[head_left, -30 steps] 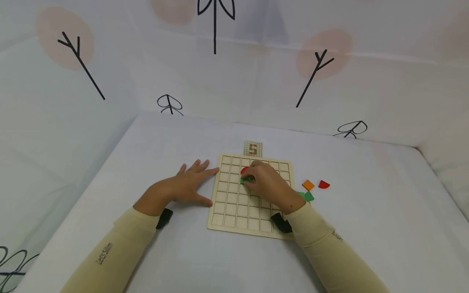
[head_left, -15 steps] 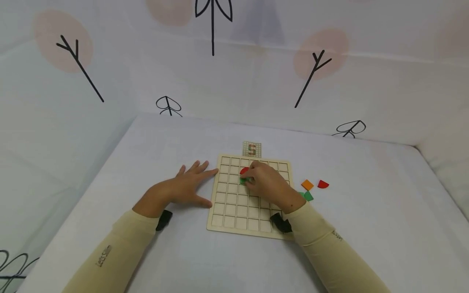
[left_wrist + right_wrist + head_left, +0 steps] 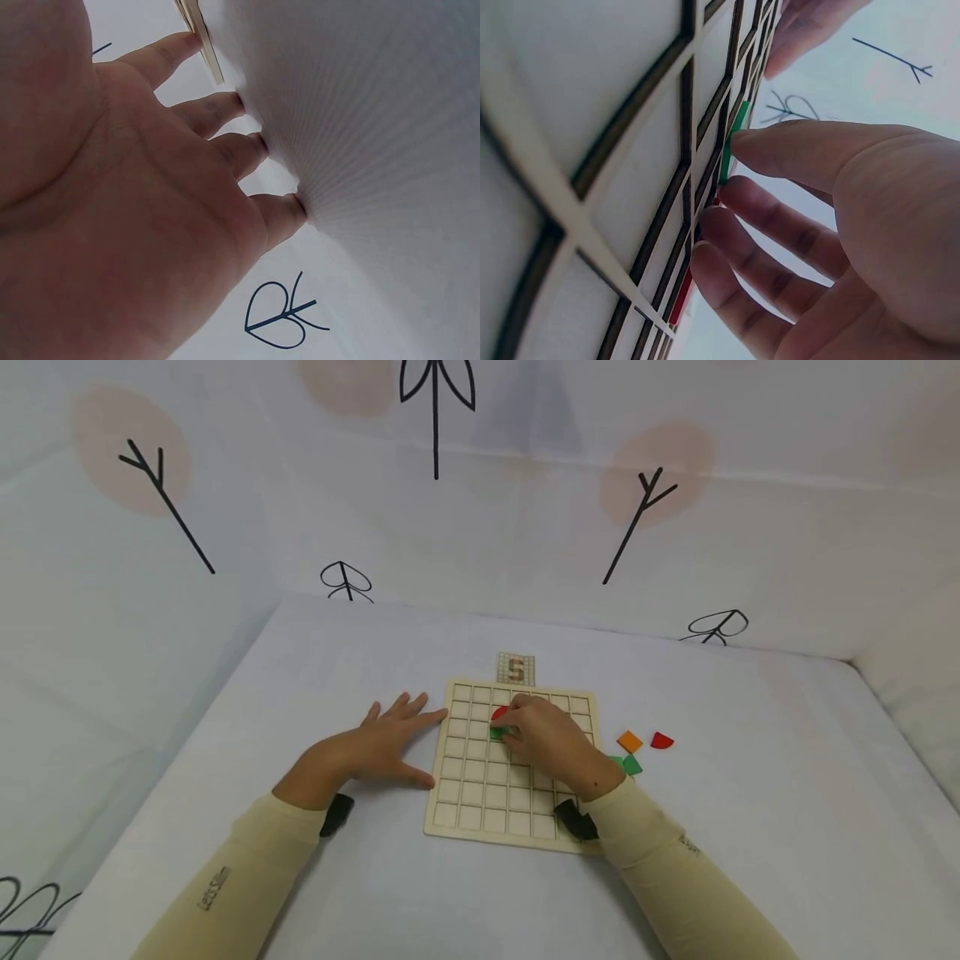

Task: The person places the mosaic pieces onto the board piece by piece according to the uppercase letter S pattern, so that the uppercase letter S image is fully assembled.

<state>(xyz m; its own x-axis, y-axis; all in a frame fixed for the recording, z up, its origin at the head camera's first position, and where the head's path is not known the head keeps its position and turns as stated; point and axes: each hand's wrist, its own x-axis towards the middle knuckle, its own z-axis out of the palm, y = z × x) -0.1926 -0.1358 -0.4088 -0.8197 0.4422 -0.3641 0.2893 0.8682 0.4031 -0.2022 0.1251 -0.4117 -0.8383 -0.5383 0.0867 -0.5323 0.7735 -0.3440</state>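
A pale wooden board [image 3: 471, 793] with a grid of square cells lies on the table. My left hand [image 3: 384, 747] is spread flat at its left edge, the thumb and a fingertip touching the rim; in the left wrist view the fingers are apart and hold nothing. Over the upper middle of the grid, my right hand [image 3: 551, 735] pinches a flat green piece [image 3: 735, 142] between thumb and forefinger. The piece sits tilted against the cells in the right wrist view. A red piece [image 3: 500, 714] lies in the cell just beyond it, partly hidden by the fingers.
A small pattern card [image 3: 516, 669] with an S-like figure lies behind the board. To the right are an orange square [image 3: 629, 742], a red quarter-round [image 3: 662, 741] and green pieces [image 3: 632, 765], partly hidden by the right wrist. White cloth walls stand behind and beside the table.
Both hands stay in nearly the same place. The right fingers shift only slightly at the green piece, and the whole view tilts a little.
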